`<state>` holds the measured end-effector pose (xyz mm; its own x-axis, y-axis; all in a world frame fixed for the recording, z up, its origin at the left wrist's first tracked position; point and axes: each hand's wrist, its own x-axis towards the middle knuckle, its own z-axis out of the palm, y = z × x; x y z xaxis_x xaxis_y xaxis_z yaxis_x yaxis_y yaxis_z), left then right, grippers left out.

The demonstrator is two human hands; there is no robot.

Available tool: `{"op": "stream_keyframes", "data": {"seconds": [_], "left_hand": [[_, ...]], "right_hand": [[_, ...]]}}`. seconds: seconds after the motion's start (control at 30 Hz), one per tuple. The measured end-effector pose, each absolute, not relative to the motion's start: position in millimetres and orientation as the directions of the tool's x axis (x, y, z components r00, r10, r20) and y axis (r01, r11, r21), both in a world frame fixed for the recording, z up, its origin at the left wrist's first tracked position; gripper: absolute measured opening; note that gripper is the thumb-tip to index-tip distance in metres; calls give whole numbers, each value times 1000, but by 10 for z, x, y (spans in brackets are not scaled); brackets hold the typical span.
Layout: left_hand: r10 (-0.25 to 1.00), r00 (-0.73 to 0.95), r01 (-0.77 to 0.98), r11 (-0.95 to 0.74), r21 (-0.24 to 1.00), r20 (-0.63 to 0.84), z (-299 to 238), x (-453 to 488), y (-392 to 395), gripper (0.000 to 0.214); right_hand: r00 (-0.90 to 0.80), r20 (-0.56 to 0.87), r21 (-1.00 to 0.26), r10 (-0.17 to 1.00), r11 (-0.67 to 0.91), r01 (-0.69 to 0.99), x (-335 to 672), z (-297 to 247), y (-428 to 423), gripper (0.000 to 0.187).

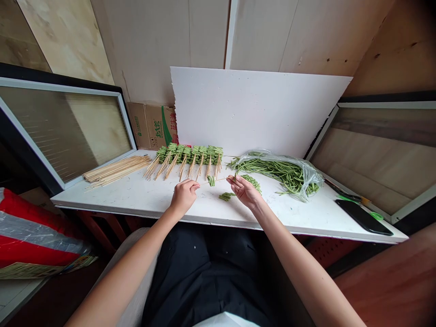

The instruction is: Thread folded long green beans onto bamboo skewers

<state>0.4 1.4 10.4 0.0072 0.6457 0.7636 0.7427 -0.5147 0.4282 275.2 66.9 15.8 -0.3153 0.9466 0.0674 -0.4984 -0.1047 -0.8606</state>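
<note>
My left hand [184,196] is closed round one end of a thin bamboo skewer [223,179], held level above the table's front. Several short green bean pieces [211,181] are threaded side by side on its middle. At the skewer's other end, my right hand [245,190] pinches a short piece of green bean [235,177] between thumb and fingers. Whether the skewer has pierced that piece I cannot tell. Cut bean pieces [225,196] lie just below the right hand, and a larger heap of cut beans [251,181] is partly hidden behind it.
Finished bean skewers [190,156] are stacked along the back of the white table [146,200]. Bare skewers [117,170] lie at the left. Long green beans [279,170] spill from a clear plastic bag [311,179]. Scissors [344,190] and a black phone [364,216] lie at the right.
</note>
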Motion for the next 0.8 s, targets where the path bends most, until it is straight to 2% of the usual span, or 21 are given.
{"op": "stream_keyframes", "data": {"seconds": [0.8], "left_hand": [[610,83,815,-497,299,788,122,-71,1,34]], "right_hand": [[-243,139,-914,960,29,-405,2721,152,625,31]]}}
